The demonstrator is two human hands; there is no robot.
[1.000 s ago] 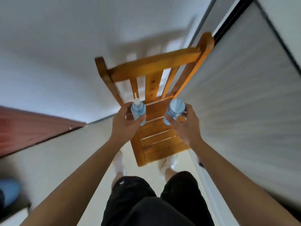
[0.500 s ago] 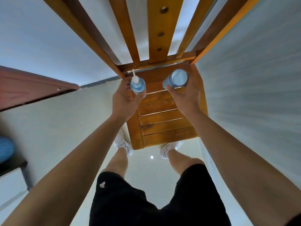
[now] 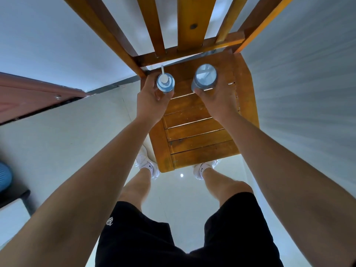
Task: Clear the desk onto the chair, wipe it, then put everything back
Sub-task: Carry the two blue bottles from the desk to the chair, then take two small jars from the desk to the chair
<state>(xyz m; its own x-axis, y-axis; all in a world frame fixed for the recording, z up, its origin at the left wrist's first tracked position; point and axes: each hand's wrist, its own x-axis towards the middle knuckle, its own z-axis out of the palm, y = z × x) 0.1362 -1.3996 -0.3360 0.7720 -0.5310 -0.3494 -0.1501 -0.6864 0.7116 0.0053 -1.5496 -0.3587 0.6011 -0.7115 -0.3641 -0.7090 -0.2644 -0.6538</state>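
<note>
Head view, looking straight down over wooden chair [image 3: 194, 132]. At left, left hand [image 3: 149, 101] closed round pump bottle [image 3: 165, 82]: small, blue, white pump on top, long axis upright, above back left corner of seat. At right, right hand [image 3: 216, 102] closed round jar [image 3: 204, 78]: wider, blue-grey, flat round lid, also upright, above back of seat near right side. Both things just beyond fingers, close to backrest. Cannot tell whether bottoms already touch seat. Probably only short way down, then letting go.
</note>
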